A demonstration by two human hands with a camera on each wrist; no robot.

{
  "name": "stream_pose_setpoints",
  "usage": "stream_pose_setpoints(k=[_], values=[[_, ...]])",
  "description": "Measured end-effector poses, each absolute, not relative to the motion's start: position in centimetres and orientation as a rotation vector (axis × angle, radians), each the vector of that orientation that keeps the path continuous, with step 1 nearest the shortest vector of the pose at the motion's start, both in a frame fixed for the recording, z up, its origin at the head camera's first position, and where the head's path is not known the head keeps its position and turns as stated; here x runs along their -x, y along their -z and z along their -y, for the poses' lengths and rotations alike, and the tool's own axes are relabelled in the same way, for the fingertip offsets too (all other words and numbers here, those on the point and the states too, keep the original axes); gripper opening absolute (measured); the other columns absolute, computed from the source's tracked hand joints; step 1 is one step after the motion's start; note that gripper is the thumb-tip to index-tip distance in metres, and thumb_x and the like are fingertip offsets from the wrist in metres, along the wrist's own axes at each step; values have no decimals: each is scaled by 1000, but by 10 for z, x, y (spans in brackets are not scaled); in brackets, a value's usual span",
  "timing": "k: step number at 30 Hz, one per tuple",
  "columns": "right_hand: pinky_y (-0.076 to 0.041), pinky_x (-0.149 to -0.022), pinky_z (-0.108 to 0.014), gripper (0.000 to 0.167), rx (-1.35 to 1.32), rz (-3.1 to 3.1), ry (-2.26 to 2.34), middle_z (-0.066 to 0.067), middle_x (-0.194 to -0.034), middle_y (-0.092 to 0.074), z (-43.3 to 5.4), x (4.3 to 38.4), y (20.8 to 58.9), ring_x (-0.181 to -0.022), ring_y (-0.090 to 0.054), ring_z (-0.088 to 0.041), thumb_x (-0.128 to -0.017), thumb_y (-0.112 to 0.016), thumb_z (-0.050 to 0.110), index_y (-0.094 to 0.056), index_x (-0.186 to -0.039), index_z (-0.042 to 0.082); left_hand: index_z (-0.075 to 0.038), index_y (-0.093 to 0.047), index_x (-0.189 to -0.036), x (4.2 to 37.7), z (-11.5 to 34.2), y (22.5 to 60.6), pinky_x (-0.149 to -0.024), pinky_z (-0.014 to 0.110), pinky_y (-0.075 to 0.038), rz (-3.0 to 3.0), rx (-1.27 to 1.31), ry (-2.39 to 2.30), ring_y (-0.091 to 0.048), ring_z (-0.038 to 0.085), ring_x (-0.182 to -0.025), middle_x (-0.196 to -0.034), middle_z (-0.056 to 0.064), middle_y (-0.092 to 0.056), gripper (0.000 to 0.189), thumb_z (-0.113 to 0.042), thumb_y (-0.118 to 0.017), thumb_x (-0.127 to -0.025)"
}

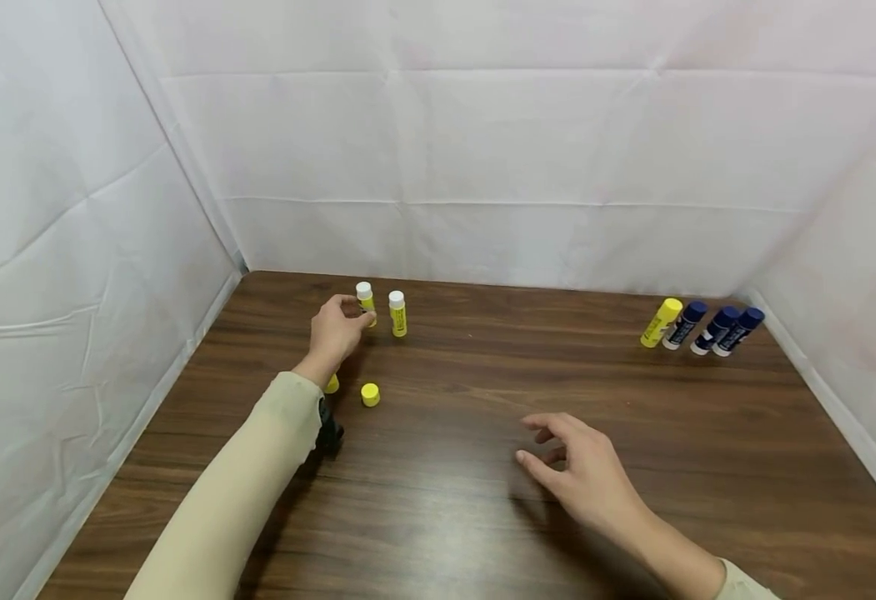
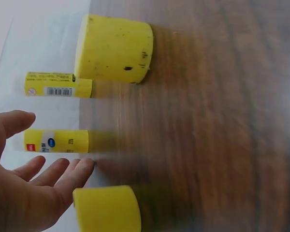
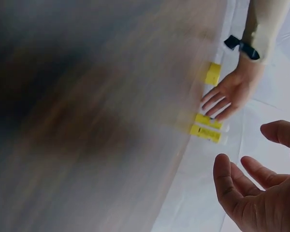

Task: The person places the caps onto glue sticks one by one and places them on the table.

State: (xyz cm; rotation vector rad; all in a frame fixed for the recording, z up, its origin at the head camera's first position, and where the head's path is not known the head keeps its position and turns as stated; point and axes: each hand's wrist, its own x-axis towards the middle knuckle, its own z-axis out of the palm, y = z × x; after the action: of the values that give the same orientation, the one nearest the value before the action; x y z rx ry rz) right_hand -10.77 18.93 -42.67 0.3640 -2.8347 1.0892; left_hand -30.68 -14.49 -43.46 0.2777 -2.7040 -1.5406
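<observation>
My left hand (image 1: 336,333) is at the back left with its thumb and fingers to either side of a yellow glue stick (image 1: 366,302) that stands upright, white end up. In the left wrist view, gaps show between the fingertips and this glue stick (image 2: 63,141). Just to its right stands a second yellow glue stick (image 1: 397,315), also upright. Two yellow caps sit nearer: one cap (image 1: 370,395) in plain sight, the other cap (image 1: 332,384) partly hidden by the left wrist. Over the table's front middle, my right hand (image 1: 583,471) holds nothing, its fingers loosely bent.
At the back right stand a capped yellow glue stick (image 1: 661,323) and three dark blue glue sticks (image 1: 684,326), close together. White sheeting (image 1: 483,167) walls in the brown wooden table (image 1: 445,467) at the back and sides. A black strap (image 1: 328,429) is on the left wrist.
</observation>
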Motion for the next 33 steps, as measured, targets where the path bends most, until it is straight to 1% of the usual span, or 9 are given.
stream_pose_setpoints(k=[3,7,10,15,20,22,28,33], values=[[-58,-73,-26,37,-363,2832,-1139,-3,-113,-69,-183,105,426,-83,-68,-7,-89,-81,21,-68,-123,21,-8,-49,-145,312,142,436,-103,47,-49,2680,-311,1573,-54,32,-129,-140,13,-58,56,-31,-69,-98],[-60,-75,-29,37,-382,2813,-1186,0,-115,-69,-175,102,425,-86,-69,-13,-88,-81,19,-68,-123,21,-9,-51,-144,319,137,436,-105,48,-48,2645,-352,1574,-54,32,-128,-139,13,-58,57,-28,-73,-96],[-60,-74,-28,37,-380,2819,-1212,1,-115,-69,-171,99,424,-86,-70,-11,-88,-81,20,-68,-123,22,-10,-53,-142,324,133,436,-103,48,-49,2620,-377,1577,-55,32,-127,-137,12,-59,55,-27,-75,-94],[-57,-72,-22,37,-369,2843,-1255,0,-114,-69,-164,97,420,-82,-68,-3,-89,-80,22,-68,-123,25,-10,-59,-135,330,133,438,-102,48,-50,2594,-394,1585,-56,32,-124,-133,12,-62,47,-25,-76,-94],[-60,-74,-30,37,-385,2839,-1268,2,-115,-69,-160,97,418,-83,-68,-3,-89,-80,20,-68,-123,25,-7,-64,-130,332,136,438,-101,47,-51,2584,-349,1592,-57,32,-123,-130,14,-64,41,-22,-75,-94],[-61,-74,-33,36,-392,2841,-1268,1,-116,-69,-158,97,419,-83,-68,-4,-89,-80,20,-68,-123,25,-7,-65,-131,333,136,437,-101,47,-51,2585,-324,1587,-57,33,-123,-129,14,-64,41,-22,-75,-94],[-58,-73,-25,36,-403,2836,-1254,0,-116,-69,-156,98,421,-83,-68,-4,-89,-81,21,-68,-123,24,-8,-64,-134,330,137,436,-102,46,-51,2588,-312,1594,-56,32,-125,-131,13,-64,42,-22,-74,-96],[-58,-73,-25,37,-410,2850,-1221,0,-116,-69,-153,100,424,-83,-68,-5,-89,-81,21,-68,-123,23,-9,-63,-136,324,140,437,-99,44,-53,2564,-331,1604,-57,32,-124,-134,13,-63,45,-24,-74,-95]])
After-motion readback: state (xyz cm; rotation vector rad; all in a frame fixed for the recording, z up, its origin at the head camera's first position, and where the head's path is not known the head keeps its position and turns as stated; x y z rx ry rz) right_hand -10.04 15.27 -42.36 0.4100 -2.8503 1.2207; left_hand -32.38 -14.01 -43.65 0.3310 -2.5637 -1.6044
